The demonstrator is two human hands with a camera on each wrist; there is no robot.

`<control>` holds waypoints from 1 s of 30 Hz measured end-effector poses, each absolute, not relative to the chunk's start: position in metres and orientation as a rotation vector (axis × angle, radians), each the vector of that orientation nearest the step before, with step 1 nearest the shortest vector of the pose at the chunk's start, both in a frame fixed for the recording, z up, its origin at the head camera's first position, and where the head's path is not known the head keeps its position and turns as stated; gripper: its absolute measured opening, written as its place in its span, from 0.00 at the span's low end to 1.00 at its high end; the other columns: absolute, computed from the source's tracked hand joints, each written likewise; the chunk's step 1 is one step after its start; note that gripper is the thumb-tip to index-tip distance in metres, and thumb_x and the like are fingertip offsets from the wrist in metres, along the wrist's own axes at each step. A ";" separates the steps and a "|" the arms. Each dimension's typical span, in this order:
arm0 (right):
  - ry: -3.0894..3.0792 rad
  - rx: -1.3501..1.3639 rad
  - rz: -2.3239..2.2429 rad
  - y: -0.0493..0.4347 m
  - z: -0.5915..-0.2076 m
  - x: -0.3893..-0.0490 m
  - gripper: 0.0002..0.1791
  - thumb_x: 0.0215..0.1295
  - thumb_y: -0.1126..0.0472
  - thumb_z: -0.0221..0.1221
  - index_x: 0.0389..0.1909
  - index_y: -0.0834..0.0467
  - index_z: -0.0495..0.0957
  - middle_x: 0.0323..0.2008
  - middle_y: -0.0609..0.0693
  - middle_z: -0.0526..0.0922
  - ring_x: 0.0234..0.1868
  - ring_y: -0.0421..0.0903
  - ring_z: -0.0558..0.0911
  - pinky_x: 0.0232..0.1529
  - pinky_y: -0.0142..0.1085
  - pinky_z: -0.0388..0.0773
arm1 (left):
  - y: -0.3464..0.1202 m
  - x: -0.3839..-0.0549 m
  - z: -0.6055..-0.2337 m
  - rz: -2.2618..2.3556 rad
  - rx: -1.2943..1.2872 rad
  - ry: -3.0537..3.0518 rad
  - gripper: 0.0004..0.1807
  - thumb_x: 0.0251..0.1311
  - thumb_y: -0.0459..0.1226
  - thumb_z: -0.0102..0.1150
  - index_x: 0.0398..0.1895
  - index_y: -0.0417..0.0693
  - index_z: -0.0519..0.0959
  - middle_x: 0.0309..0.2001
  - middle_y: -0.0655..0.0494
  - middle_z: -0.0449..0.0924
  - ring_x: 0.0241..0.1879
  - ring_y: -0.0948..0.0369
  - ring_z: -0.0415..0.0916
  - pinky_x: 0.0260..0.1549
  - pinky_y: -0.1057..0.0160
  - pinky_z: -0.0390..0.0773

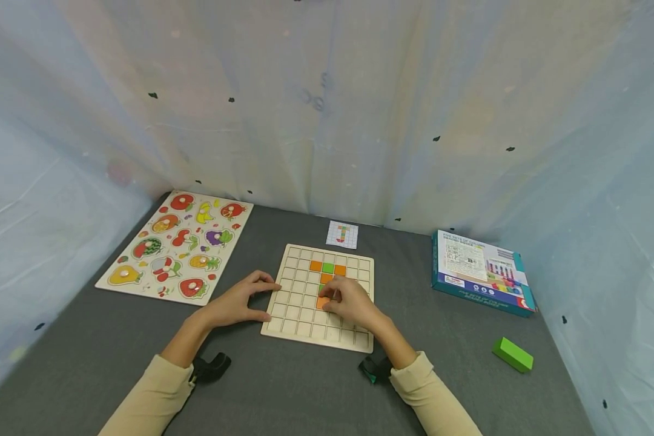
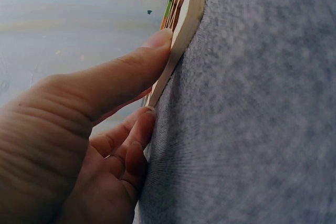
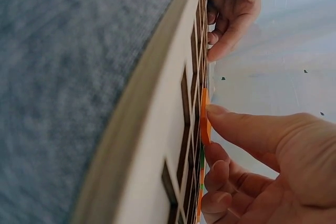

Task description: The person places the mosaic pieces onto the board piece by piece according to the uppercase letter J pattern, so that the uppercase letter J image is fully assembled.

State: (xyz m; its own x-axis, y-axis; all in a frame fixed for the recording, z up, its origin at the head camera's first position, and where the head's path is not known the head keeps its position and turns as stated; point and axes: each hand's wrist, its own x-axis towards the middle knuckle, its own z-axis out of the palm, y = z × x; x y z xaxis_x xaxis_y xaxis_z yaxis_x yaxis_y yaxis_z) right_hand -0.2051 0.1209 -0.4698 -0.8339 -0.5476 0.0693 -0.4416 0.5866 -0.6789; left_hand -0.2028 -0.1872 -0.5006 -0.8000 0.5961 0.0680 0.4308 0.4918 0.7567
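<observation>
A pale wooden grid board (image 1: 289,313) lies flat on the grey table. My left hand (image 1: 235,301) touches its left edge, with the thumb and fingertips spread along the rim. Over the board's middle, my right hand (image 1: 354,303) pinches an orange square tile (image 3: 205,118) between thumb and index finger, right at the grid. Farther up sit a row of an orange tile (image 1: 315,266), a green tile (image 1: 327,267) and another orange tile (image 1: 340,270). Below the green one is an orange tile (image 1: 326,278), then a second green tile partly hidden by the right fingers.
Behind the board lies a small printed card (image 1: 342,235) with a coloured pattern on a grid. A fruit puzzle board (image 1: 158,266) is at the left. To the right are a teal game box (image 1: 482,272) and a green block (image 1: 513,355). Pale sheeting (image 1: 360,121) surrounds the table.
</observation>
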 end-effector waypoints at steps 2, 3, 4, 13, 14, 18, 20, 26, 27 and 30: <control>2.665 -0.836 -1.082 0.121 -0.469 -0.205 0.10 0.59 0.68 0.70 0.42 0.61 0.86 0.37 0.52 0.82 0.28 0.43 0.74 0.31 0.33 0.72 | -0.187 -0.203 -0.501 1.196 0.882 2.534 0.37 0.53 0.48 0.75 0.66 0.47 0.75 0.60 0.52 0.66 0.61 0.52 0.65 0.60 0.43 0.65; 2.665 -0.833 -1.082 0.121 -0.470 -0.205 0.10 0.59 0.68 0.70 0.42 0.61 0.86 0.37 0.52 0.82 0.28 0.43 0.74 0.31 0.33 0.72 | -0.187 -0.203 -0.501 1.196 0.881 2.533 0.37 0.53 0.48 0.75 0.66 0.47 0.75 0.60 0.52 0.66 0.61 0.52 0.65 0.60 0.43 0.65; 2.665 -0.830 -1.079 0.121 -0.470 -0.206 0.10 0.58 0.68 0.70 0.42 0.61 0.86 0.37 0.52 0.82 0.28 0.43 0.74 0.31 0.33 0.71 | -0.187 -0.203 -0.501 1.197 0.880 2.533 0.37 0.53 0.48 0.75 0.66 0.47 0.75 0.60 0.52 0.66 0.61 0.52 0.65 0.60 0.43 0.65; 2.684 -0.840 -1.053 0.120 -0.471 -0.206 0.10 0.58 0.67 0.71 0.41 0.61 0.85 0.35 0.52 0.81 0.28 0.40 0.73 0.31 0.33 0.72 | -0.187 -0.203 -0.502 1.193 0.875 2.535 0.37 0.53 0.49 0.74 0.66 0.47 0.75 0.60 0.52 0.66 0.61 0.52 0.65 0.59 0.43 0.65; 2.686 -0.839 -1.050 0.120 -0.471 -0.205 0.10 0.58 0.67 0.71 0.41 0.60 0.85 0.35 0.52 0.81 0.28 0.40 0.73 0.32 0.33 0.72 | -0.187 -0.203 -0.502 1.192 0.875 2.536 0.37 0.53 0.49 0.74 0.66 0.47 0.75 0.60 0.53 0.66 0.61 0.52 0.65 0.59 0.44 0.65; 2.699 -0.839 -1.041 0.120 -0.471 -0.205 0.10 0.58 0.66 0.71 0.40 0.60 0.85 0.35 0.51 0.81 0.28 0.39 0.73 0.32 0.33 0.72 | -0.187 -0.203 -0.503 1.190 0.878 2.538 0.37 0.53 0.50 0.74 0.66 0.47 0.75 0.59 0.53 0.66 0.61 0.52 0.65 0.59 0.44 0.65; 2.702 -0.841 -1.039 0.120 -0.470 -0.205 0.09 0.58 0.66 0.71 0.39 0.60 0.85 0.35 0.50 0.80 0.27 0.39 0.72 0.32 0.33 0.72 | -0.187 -0.204 -0.503 1.190 0.878 2.538 0.37 0.53 0.50 0.74 0.66 0.48 0.75 0.59 0.53 0.66 0.61 0.53 0.65 0.59 0.44 0.65; 2.700 -0.848 -1.037 0.120 -0.470 -0.205 0.07 0.57 0.66 0.72 0.36 0.59 0.85 0.33 0.50 0.80 0.26 0.39 0.71 0.31 0.33 0.72 | -0.188 -0.204 -0.504 1.192 0.873 2.539 0.37 0.54 0.50 0.74 0.66 0.48 0.75 0.60 0.53 0.66 0.61 0.53 0.65 0.59 0.44 0.65; 2.701 -0.851 -1.037 0.120 -0.470 -0.206 0.07 0.57 0.66 0.72 0.36 0.59 0.85 0.33 0.50 0.80 0.26 0.39 0.71 0.31 0.33 0.71 | -0.188 -0.204 -0.504 1.191 0.872 2.539 0.37 0.54 0.50 0.74 0.66 0.48 0.75 0.60 0.53 0.66 0.61 0.52 0.65 0.59 0.44 0.65; 2.705 -0.865 -1.034 0.120 -0.471 -0.206 0.07 0.56 0.67 0.72 0.36 0.59 0.85 0.32 0.50 0.80 0.26 0.39 0.71 0.31 0.33 0.71 | -0.187 -0.203 -0.504 1.192 0.871 2.538 0.37 0.54 0.50 0.74 0.66 0.48 0.75 0.60 0.53 0.66 0.61 0.52 0.65 0.59 0.44 0.65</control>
State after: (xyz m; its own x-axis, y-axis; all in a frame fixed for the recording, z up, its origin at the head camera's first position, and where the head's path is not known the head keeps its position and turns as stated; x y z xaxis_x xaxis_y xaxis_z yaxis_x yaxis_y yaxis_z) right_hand -0.2063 0.1199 -0.4705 -0.8296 -0.5514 0.0881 -0.4696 0.6036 -0.6443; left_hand -0.2033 -0.1873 -0.5039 -0.8046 0.5906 0.0620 0.4247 0.4994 0.7551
